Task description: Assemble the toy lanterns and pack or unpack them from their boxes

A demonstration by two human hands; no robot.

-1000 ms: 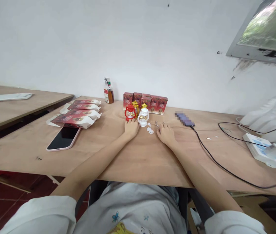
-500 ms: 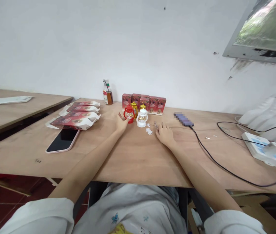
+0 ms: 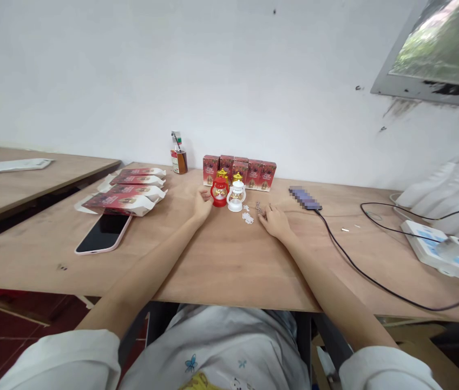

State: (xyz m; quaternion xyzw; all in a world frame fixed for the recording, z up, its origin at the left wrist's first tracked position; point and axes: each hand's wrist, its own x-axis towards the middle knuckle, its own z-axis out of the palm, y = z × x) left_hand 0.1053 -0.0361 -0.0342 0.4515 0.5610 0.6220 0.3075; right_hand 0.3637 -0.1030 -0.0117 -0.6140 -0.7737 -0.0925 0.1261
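Observation:
My left hand [image 3: 204, 207] rests on the wooden table beside a small red lantern [image 3: 220, 201], fingers loosely bent and apart, holding nothing. Its thumb is close to the lantern's base; whether they touch I cannot tell. Right of the red one stands a white lantern [image 3: 236, 205]. Two gold lanterns [image 3: 237, 177] are behind them, partly hidden. My right hand [image 3: 276, 222] lies palm down with fingers spread, its tips at a small heap of metal pieces [image 3: 258, 207]. Small white tags [image 3: 248, 218] are scattered between the hands.
Several red boxes [image 3: 262, 176] line the wall. At left, red-printed packages [image 3: 119, 199] lie near a black-screened phone [image 3: 103, 234]. A bottle [image 3: 179, 161] stands behind. On the right are a pixelated device [image 3: 306, 199], a black cable [image 3: 359, 276] and a power strip [image 3: 436, 252].
The red lantern has shifted right, nearer the white one, and now covers more of a gold lantern. My left hand has come away from it slightly. My right hand has barely moved.

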